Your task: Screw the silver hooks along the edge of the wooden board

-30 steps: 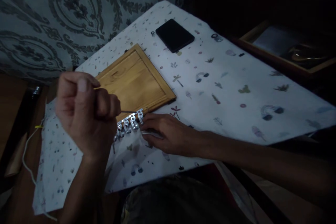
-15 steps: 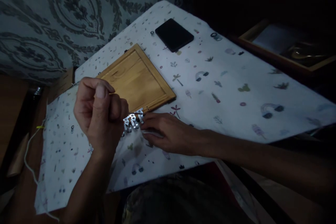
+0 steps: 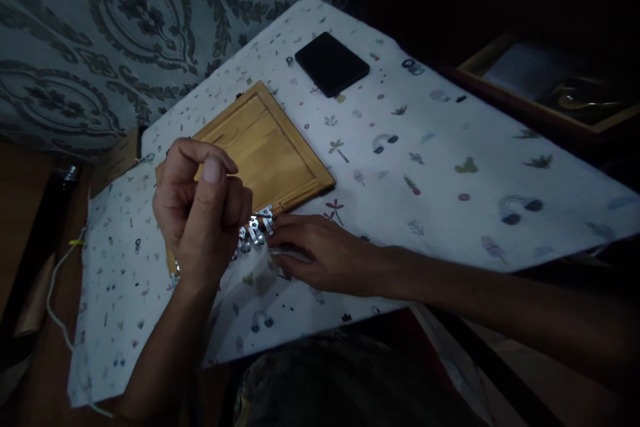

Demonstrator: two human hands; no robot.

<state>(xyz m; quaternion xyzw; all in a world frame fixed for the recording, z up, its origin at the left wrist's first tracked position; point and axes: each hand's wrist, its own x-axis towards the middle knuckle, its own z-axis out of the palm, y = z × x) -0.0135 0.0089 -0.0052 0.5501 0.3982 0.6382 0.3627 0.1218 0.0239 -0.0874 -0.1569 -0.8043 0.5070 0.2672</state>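
Note:
My left hand (image 3: 203, 203) is raised over the near part of a brown wooden panel (image 3: 270, 147), fingers curled in and thumb pressed against them. What it grips, if anything, is hidden; a thin dark line runs from its far side toward my right hand. Along the panel's near edge lies a shiny metal hook rail (image 3: 255, 230) with several curved hooks, partly covered by my left hand. My right hand (image 3: 320, 250) rests low beside the rail's right end, its fingertips closed on that end. The panel lies flat and has a raised frame.
A black flat rectangular object (image 3: 331, 65) lies farther back on the patterned white tablecloth (image 3: 425, 147). An open drawer (image 3: 550, 87) is at the right. A white cord (image 3: 57, 313) hangs by the left table edge, near a cardboard box (image 3: 117, 160). Patterned fabric (image 3: 135, 20) rises behind.
My left hand has shifted slightly right and up, showing more of the panel's left corner. My right hand stays at the rail's end.

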